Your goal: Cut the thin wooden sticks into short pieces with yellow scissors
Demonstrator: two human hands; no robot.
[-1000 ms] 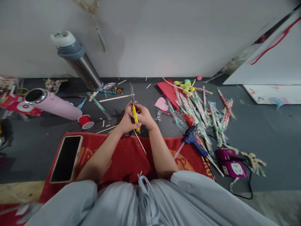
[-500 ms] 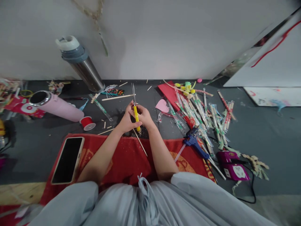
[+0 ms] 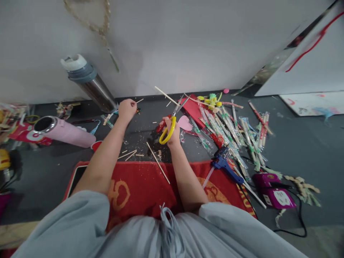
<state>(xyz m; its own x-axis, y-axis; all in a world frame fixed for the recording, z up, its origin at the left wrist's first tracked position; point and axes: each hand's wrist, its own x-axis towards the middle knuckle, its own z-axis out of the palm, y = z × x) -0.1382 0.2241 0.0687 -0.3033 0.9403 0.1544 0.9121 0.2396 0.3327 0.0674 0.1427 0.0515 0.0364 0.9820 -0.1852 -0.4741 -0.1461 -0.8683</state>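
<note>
My right hand (image 3: 173, 133) grips scissors (image 3: 175, 116) with a yellow handle loop. Their blades are spread and point away from me; a red part shows beside my fingers. A thin wooden stick (image 3: 165, 94) slants up and left from near the blades; whether it is held or only rests there I cannot tell. My left hand (image 3: 127, 110) is closed farther left, beside the steel flask, its contents hidden by the fingers. A short stick (image 3: 140, 101) shows just past its fingertips. Another long stick (image 3: 158, 163) lies partly on the red cloth (image 3: 145, 186), near several cut pieces (image 3: 130, 154).
To the left are the steel flask (image 3: 94, 84), a pink bottle (image 3: 70, 132) and a partly covered red spool (image 3: 96, 145). Wrapped sticks (image 3: 223, 125), a pink paper heart (image 3: 185, 123), a blue glue gun (image 3: 227, 167) and a corded purple box (image 3: 274, 191) lie right.
My hands have moved apart: the left to the far left, the right slightly right with the scissors. The scissor blades have spread. A long stick now slants near the blades.
</note>
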